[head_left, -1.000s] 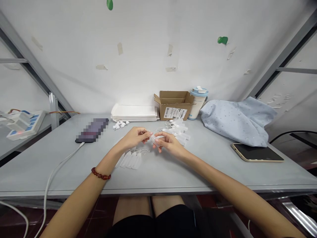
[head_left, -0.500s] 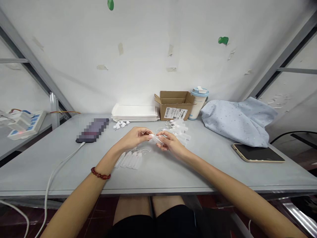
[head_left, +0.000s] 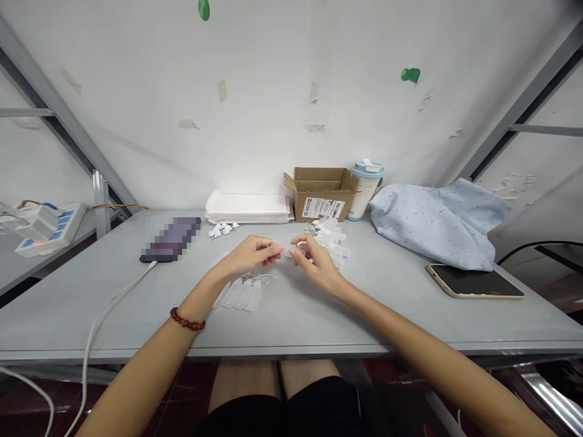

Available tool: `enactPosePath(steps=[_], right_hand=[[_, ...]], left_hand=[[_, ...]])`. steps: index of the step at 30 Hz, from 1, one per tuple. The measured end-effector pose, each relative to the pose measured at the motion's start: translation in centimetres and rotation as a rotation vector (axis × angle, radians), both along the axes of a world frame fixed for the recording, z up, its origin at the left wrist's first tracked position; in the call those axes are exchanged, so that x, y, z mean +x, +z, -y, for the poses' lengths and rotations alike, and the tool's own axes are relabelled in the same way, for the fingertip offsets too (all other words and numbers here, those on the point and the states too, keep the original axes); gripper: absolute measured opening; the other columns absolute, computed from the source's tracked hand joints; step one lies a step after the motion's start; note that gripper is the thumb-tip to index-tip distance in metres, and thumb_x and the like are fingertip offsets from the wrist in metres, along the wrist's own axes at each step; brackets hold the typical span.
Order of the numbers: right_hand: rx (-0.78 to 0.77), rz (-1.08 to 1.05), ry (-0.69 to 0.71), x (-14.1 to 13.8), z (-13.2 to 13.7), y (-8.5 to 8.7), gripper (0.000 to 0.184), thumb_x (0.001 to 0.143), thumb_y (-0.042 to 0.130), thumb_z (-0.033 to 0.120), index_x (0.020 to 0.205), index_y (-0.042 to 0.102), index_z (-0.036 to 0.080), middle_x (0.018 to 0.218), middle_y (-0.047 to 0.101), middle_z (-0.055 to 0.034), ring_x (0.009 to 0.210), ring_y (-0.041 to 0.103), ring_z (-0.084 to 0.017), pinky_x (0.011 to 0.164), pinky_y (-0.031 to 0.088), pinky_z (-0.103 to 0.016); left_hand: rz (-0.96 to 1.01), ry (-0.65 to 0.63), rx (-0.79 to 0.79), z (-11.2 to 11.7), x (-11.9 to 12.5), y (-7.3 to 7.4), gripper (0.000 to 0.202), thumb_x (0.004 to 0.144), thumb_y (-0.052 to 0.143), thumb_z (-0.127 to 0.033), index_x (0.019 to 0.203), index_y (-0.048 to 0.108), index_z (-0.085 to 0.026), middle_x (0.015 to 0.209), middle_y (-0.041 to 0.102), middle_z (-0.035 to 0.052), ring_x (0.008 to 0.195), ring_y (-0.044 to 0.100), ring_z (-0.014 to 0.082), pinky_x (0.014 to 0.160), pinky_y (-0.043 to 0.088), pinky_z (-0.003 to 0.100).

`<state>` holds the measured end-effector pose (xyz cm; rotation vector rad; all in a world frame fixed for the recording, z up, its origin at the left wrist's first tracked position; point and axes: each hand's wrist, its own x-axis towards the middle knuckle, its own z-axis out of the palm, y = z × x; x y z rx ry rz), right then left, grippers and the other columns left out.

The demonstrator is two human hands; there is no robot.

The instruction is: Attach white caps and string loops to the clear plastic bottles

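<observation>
Over the middle of the table, my left hand (head_left: 252,254) is closed, thumb and fingers pinched on a small translucent plastic piece (head_left: 286,249). Facing it, my right hand (head_left: 316,260) curls its thumb and forefinger around a translucent plastic tube (head_left: 299,250), partly hidden by the fingers. Whether the two pieces touch is hard to tell. Below my left hand lies a row of translucent plastic tubes (head_left: 239,294) with thin white strings at their tops. Behind my right hand is a loose heap of similar tubes (head_left: 334,237).
Small white pieces (head_left: 222,229) lie before a white paper stack (head_left: 248,207). An open cardboard box (head_left: 323,194) and a lidded cup (head_left: 364,189) stand at the back. Right are a blue cloth (head_left: 437,221) and a phone (head_left: 476,281); left, a plugged-in phone (head_left: 170,240).
My hands have drawn slightly apart, opening a small gap between the fingertips. The translucent tube was gripped between both hands before. Things on the table have stayed put.
</observation>
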<state>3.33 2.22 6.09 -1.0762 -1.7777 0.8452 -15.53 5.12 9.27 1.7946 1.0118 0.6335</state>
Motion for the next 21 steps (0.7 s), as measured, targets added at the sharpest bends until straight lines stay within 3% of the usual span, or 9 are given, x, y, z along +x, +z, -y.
enactPosePath(steps=[6,13,17,21], right_hand=[[0.109,0.107,-0.049,0.14,-0.12,-0.09,0.023,0.084,0.050,0.036,0.101,0.051,0.020,0.068,0.053,0.0009,0.057,0.044,-0.014,0.058,0.035,-0.028],[0.159,0.096,-0.025,0.25,-0.37,-0.22,0.021,0.087,0.048,0.033,0.098,0.059,0.019,0.069,0.056,-0.0010,0.060,0.046,-0.014,0.060,0.035,-0.027],[0.147,0.122,-0.005,0.25,-0.37,-0.10,0.023,0.087,0.047,0.032,0.098,0.060,0.017,0.076,0.059,-0.0033,0.064,0.048,-0.015,0.064,0.036,-0.028],[0.070,0.068,0.004,0.31,-0.36,-0.08,0.023,0.086,0.048,0.035,0.092,0.061,0.018,0.067,0.054,-0.0002,0.061,0.046,-0.014,0.062,0.034,-0.028]], left_hand=[[0.072,0.059,-0.054,-0.17,0.11,-0.09,0.040,0.075,0.058,-0.052,0.066,0.062,-0.013,0.067,0.060,0.0034,0.060,0.051,0.0124,0.061,0.044,0.027],[0.043,0.015,-0.125,-0.06,0.06,-0.17,0.042,0.075,0.057,-0.054,0.068,0.065,-0.014,0.067,0.061,0.0043,0.059,0.052,0.0129,0.058,0.045,0.027],[0.037,-0.004,-0.092,-0.03,-0.11,-0.03,0.040,0.076,0.059,-0.052,0.067,0.065,-0.014,0.066,0.061,0.0038,0.059,0.052,0.0126,0.059,0.044,0.027],[0.040,-0.015,-0.004,-0.07,-0.28,0.13,0.036,0.076,0.060,-0.048,0.064,0.064,-0.015,0.068,0.061,0.0027,0.059,0.052,0.0119,0.061,0.043,0.026]])
